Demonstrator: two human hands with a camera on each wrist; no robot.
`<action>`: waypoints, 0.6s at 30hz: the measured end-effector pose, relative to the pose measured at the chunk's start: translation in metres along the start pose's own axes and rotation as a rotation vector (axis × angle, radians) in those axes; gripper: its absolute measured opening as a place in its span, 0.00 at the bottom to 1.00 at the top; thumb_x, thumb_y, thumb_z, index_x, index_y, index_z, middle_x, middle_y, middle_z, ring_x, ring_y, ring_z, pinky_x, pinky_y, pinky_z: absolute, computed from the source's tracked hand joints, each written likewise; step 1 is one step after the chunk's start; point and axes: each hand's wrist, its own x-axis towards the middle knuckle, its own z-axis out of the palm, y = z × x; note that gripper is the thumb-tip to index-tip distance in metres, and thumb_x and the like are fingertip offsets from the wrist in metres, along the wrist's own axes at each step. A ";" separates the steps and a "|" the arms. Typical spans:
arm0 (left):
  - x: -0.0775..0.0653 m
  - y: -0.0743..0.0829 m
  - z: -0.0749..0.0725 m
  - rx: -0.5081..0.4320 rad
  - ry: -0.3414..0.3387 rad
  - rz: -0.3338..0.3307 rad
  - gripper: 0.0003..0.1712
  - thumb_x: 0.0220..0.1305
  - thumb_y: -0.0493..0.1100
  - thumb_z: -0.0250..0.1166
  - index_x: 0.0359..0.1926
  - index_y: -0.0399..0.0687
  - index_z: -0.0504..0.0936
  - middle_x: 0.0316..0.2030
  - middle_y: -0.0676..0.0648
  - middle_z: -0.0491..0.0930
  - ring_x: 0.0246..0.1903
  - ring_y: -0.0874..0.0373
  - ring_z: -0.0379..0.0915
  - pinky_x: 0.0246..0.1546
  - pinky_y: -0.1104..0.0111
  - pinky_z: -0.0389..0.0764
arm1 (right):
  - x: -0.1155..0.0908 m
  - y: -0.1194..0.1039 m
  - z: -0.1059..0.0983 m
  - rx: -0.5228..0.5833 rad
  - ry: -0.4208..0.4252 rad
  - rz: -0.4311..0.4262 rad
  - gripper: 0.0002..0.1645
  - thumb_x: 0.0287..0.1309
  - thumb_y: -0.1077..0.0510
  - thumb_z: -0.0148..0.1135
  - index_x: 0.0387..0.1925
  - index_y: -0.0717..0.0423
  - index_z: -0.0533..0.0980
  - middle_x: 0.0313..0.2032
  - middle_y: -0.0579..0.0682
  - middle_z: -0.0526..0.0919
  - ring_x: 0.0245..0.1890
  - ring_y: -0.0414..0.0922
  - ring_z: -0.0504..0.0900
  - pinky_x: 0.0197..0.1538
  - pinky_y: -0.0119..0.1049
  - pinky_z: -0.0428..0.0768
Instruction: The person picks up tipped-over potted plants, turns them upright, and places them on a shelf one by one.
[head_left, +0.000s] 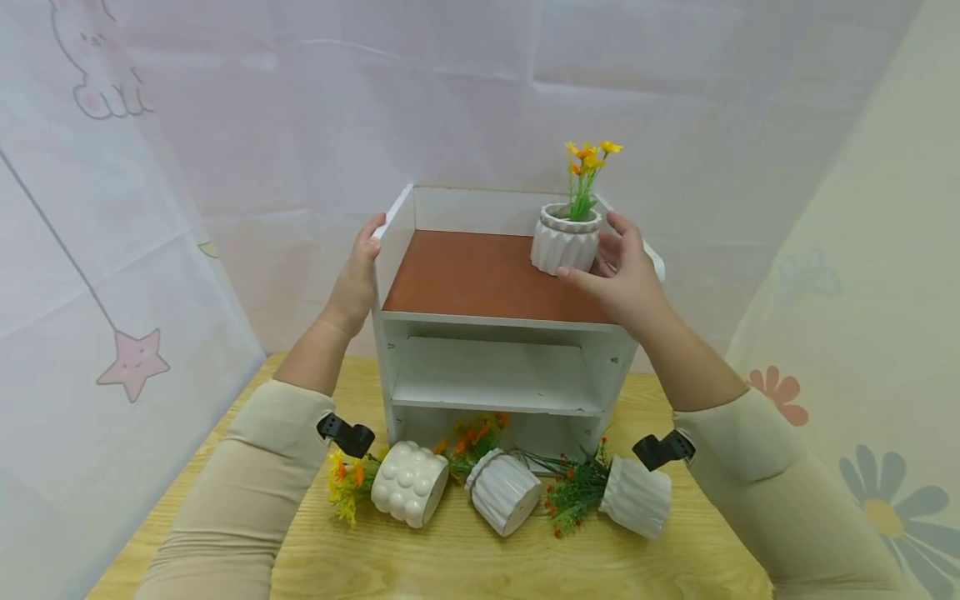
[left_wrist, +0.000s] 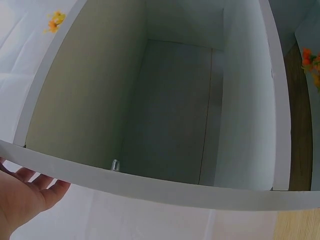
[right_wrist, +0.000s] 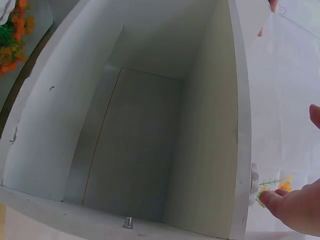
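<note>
A small white compartment shelf (head_left: 495,319) with a brown top stands on the table. My left hand (head_left: 352,283) rests against the outside of its left side panel, fingertips at the upper edge; in the left wrist view its fingers (left_wrist: 50,190) touch the panel's outer face. On the brown top, toward the right, a white ribbed flowerpot (head_left: 564,242) with yellow-orange flowers stands upright. My right hand (head_left: 633,283) is spread beside this pot, thumb by its lower front and fingers at its right near the side panel. The pot partly hides some fingers.
Lying on their sides before the shelf are a bubble-textured white pot (head_left: 408,483), a ribbed white pot (head_left: 504,492) and a pleated white pot (head_left: 636,497), each with artificial flowers. They rest on the wooden table (head_left: 450,575). A printed cloth (head_left: 300,125) hangs behind.
</note>
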 end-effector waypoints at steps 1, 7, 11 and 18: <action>0.000 0.000 0.000 -0.002 -0.001 0.001 0.35 0.71 0.52 0.27 0.78 0.53 0.42 0.76 0.43 0.41 0.75 0.48 0.34 0.72 0.44 0.36 | -0.003 0.001 -0.001 0.000 -0.008 -0.007 0.63 0.56 0.52 0.70 0.77 0.47 0.36 0.76 0.57 0.50 0.76 0.51 0.52 0.75 0.47 0.54; -0.001 -0.001 0.000 -0.015 -0.004 0.005 0.35 0.72 0.52 0.27 0.78 0.55 0.42 0.76 0.43 0.44 0.74 0.48 0.37 0.71 0.42 0.38 | -0.021 0.008 -0.006 0.002 -0.069 -0.023 0.61 0.58 0.54 0.68 0.77 0.48 0.35 0.77 0.57 0.47 0.77 0.50 0.49 0.75 0.48 0.53; -0.001 -0.002 0.000 -0.012 -0.002 0.007 0.35 0.72 0.53 0.27 0.78 0.55 0.43 0.75 0.43 0.45 0.74 0.47 0.38 0.71 0.43 0.39 | -0.030 0.014 -0.011 -0.009 -0.095 -0.025 0.60 0.59 0.55 0.67 0.78 0.47 0.35 0.77 0.56 0.48 0.77 0.50 0.50 0.75 0.50 0.54; -0.001 -0.002 0.000 -0.008 -0.003 0.000 0.35 0.72 0.53 0.27 0.78 0.55 0.43 0.74 0.40 0.48 0.72 0.44 0.41 0.70 0.41 0.42 | -0.045 0.027 -0.018 0.014 -0.145 -0.023 0.60 0.59 0.60 0.66 0.78 0.45 0.35 0.76 0.57 0.48 0.75 0.58 0.52 0.73 0.55 0.56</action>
